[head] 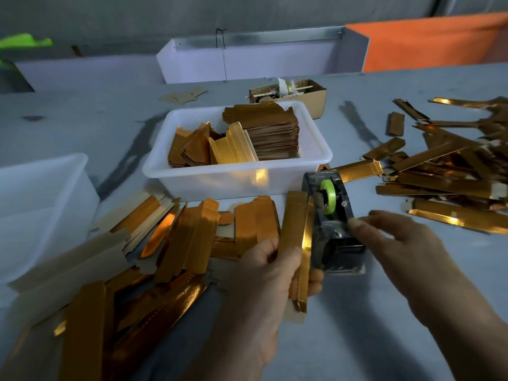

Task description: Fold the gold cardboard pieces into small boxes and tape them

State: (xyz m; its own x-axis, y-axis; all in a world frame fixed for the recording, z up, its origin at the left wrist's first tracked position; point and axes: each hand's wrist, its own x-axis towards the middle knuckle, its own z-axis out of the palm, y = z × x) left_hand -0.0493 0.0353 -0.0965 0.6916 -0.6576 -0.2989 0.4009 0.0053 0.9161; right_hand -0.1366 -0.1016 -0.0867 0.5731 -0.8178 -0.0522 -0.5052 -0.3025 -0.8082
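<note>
My left hand grips a long folded gold cardboard box, held upright just left of the black tape dispenser. A green tape roll sits in the dispenser. My right hand reaches to the dispenser's front, its thumb and fingertips at the clear tape near the cutter. Whether it pinches the tape is unclear. Flat gold cardboard pieces lie spread at the left. A pile of folded long gold boxes lies at the right.
A white plastic bin behind the dispenser holds stacked gold blanks. Another white bin stands at the left edge. A small brown carton with tape parts sits farther back, before white and orange panels.
</note>
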